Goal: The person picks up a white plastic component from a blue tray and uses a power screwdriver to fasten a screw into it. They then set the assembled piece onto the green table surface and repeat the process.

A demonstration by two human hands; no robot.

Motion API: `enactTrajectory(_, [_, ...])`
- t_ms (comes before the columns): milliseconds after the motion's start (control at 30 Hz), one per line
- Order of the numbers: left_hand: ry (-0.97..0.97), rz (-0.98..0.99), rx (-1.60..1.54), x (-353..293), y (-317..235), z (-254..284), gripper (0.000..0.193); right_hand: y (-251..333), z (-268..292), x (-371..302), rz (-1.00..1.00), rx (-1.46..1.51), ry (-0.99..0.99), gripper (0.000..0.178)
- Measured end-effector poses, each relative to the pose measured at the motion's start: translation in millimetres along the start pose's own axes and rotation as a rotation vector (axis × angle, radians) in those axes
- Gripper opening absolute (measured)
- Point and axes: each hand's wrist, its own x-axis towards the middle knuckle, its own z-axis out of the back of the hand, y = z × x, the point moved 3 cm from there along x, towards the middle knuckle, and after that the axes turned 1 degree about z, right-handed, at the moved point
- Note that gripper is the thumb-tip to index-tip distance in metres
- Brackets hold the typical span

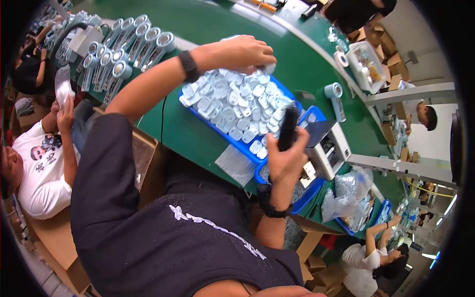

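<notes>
Head view: we note the left hand (242, 53) above the far side of a blue tray (236, 143), fingers curled downward, a pale-blue piece (268, 68) showing at their tips (mostly hidden by the hand; we cannot tell how firmly it is gripped). Our right hand (286, 161) has its fingers closed around a black tool (288, 123), held roughly upright by the tray's right side. The tray sits on the green surface (302, 62), heaped with small pale-blue plates (247, 101). Left of it we record a cluster of pale-blue handheld fans (121, 69); one lone fan (334, 91) lies to the right. Near the right hand: a white-and-black machine (334, 156). A clear sheet (236, 165) lies just beside the tray's near edge.
</notes>
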Motion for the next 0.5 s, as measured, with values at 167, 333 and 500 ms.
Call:
enactTrajectory(167, [0.352,0.058,0.249,35.6,107.1,-69.2,0.032,-19.0,-67.3,6.8,-0.03,-0.334,0.232,0.061])
enactTrajectory(333, [0.195,0.036,0.069,47.9,93.5,-104.1,0.037,-20.2,-81.7,15.3,-0.059,-0.397,0.252,0.056])
enactTrajectory(500, [-0.532,0.429,0.03,-22.0,56.5,-42.7,0.048,-32.7,-71.8,17.5,0.04,-0.328,0.224,0.052])
